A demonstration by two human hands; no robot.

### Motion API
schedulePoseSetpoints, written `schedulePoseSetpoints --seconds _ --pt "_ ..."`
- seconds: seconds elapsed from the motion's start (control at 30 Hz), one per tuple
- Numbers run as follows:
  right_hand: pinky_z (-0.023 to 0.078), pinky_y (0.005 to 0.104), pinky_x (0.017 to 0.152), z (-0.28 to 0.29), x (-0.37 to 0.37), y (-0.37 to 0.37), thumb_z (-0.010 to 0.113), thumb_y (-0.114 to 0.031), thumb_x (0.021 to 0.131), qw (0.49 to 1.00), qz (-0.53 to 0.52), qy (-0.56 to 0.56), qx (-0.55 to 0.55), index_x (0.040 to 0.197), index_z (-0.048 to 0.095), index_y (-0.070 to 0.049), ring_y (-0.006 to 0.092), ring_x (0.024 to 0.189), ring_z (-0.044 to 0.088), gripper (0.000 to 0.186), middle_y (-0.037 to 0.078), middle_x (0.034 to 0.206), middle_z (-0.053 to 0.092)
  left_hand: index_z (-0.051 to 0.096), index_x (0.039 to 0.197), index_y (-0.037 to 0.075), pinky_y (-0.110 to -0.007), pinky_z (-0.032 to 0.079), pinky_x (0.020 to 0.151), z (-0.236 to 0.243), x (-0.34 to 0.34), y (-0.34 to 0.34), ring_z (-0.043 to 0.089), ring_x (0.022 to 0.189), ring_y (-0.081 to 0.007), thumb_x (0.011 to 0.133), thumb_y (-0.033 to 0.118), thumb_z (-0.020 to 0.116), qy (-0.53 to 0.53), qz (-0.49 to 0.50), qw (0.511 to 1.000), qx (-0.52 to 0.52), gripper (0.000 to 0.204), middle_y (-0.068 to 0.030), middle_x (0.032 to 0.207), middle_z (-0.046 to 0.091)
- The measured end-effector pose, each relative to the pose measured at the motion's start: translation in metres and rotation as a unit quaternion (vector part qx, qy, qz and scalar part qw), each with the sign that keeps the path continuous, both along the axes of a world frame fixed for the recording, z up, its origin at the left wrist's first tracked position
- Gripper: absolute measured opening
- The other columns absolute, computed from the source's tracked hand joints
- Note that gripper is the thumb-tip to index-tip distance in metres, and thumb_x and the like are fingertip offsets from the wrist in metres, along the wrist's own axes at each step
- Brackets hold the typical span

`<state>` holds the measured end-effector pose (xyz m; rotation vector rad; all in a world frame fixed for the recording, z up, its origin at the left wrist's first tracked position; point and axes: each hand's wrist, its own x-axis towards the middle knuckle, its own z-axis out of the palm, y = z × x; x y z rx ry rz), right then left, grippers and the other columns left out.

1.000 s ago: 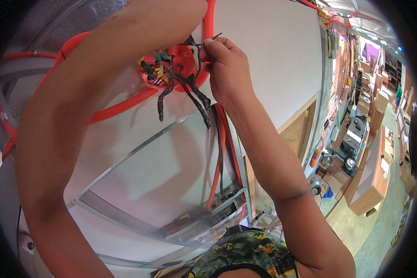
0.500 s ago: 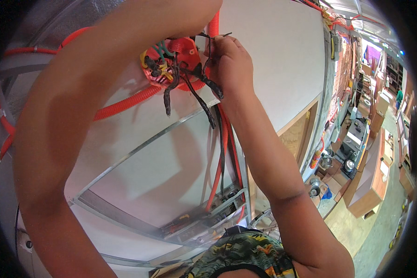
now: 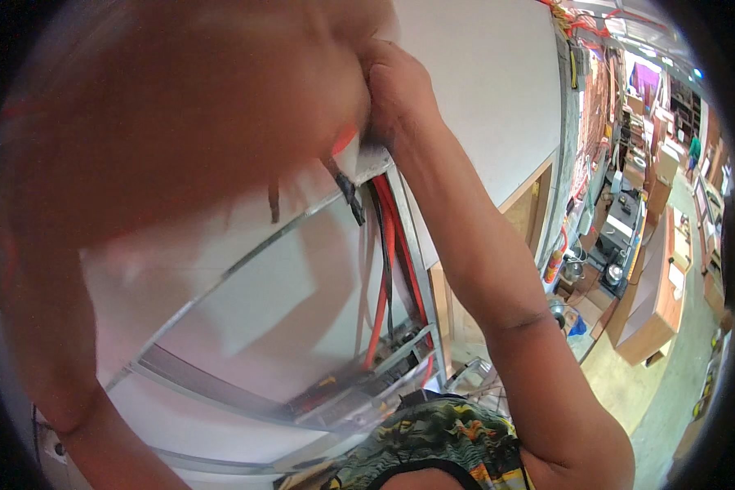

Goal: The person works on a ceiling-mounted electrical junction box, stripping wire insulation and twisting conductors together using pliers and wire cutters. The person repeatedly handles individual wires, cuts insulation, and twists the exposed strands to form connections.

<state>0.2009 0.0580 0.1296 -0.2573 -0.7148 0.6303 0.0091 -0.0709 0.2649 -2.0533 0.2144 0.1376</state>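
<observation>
Covering most of the red box (image 3: pixel 345 140), the blurred left forearm (image 3: pixel 188 139) looms largest; the left hand cannot be made out, so I cannot tell whether it is open or holding something. A white panel (image 3: pixel 482 90) spreads to the right of the box. The right arm (image 3: pixel 498 278) reaches up to the right hand (image 3: pixel 402 82), just above and right of the box, fingers bent inward, tips hidden; whether they grip anything I cannot tell. A patterned shirt (image 3: pixel 449 433) shows well below the box, and orange-red conduits (image 3: pixel 394 224) drop below its right side. Far right of it stands a red cylinder (image 3: pixel 552 267), its markings too small to read. Black-wrapped wire ends (image 3: pixel 349 196) hang just beneath the box.
</observation>
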Motion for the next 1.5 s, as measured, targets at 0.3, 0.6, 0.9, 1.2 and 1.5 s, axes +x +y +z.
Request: schedulePoseSetpoints --seconds 0.3,0.6,0.9,1.2,1.5 --pt "0.046 0.0279 0.071 -0.007 -0.008 -0.036 0.064 -0.018 0.099 0.985 -0.101 -0.141 -0.014 0.101 0.065 -0.004 0.0109 0.079 0.061 0.014 0.002 0.087 0.067 0.059 0.099 0.007 -0.033 0.052 0.081 -0.025 -0.139 -0.006 0.061 0.084 -0.0160 0.077 0.005 0.071 -0.503 0.346 0.777 -0.154 0.025 -0.0075 0.094 0.062" --pt "0.048 0.0267 0.075 -0.011 -0.012 -0.033 0.065 -0.020 0.100 0.978 -0.141 -0.153 0.018 0.101 0.065 -0.005 0.0090 0.083 0.062 0.015 0.002 0.092 0.070 0.066 0.081 0.005 -0.032 0.050 0.075 -0.279 -0.211 0.030 0.061 0.079 -0.0206 0.061 -0.004 0.068 -0.666 -0.115 0.547 -0.494 0.021 -0.0094 0.082 0.062" --pt "0.050 0.0265 0.078 -0.015 -0.010 -0.029 0.062 -0.018 0.102 0.960 -0.139 -0.230 0.086 0.101 0.063 -0.004 0.0102 0.086 0.064 0.014 0.010 0.108 0.074 0.077 0.089 0.004 -0.034 0.056 0.077 -0.546 -0.201 0.065 0.071 0.085 -0.0211 0.077 0.000 0.071 -0.498 0.389 0.395 -0.667 0.014 -0.0091 0.090 0.075" --pt "0.047 0.0257 0.073 -0.031 -0.012 -0.037 0.067 -0.022 0.101 0.956 -0.193 -0.222 -0.012 0.099 0.070 -0.005 0.0087 0.081 0.059 0.017 0.003 0.099 0.072 0.078 0.093 0.003 -0.038 0.057 0.082 -0.667 -0.213 0.057 0.074 0.085 -0.0280 0.074 0.014 0.073 -0.418 0.475 0.325 -0.703 0.022 -0.0156 0.091 0.077" --pt "0.041 0.0235 0.066 -0.113 0.000 -0.050 0.071 -0.019 0.095 0.944 -0.142 -0.233 -0.186 0.122 0.071 0.002 0.0080 0.073 0.049 0.034 0.000 0.088 0.064 0.079 0.092 -0.001 -0.033 0.056 0.067 -0.695 -0.201 0.051 0.073 0.074 -0.0193 0.077 0.014 0.074 -0.406 0.507 0.260 -0.714 0.022 -0.0112 0.082 0.077"
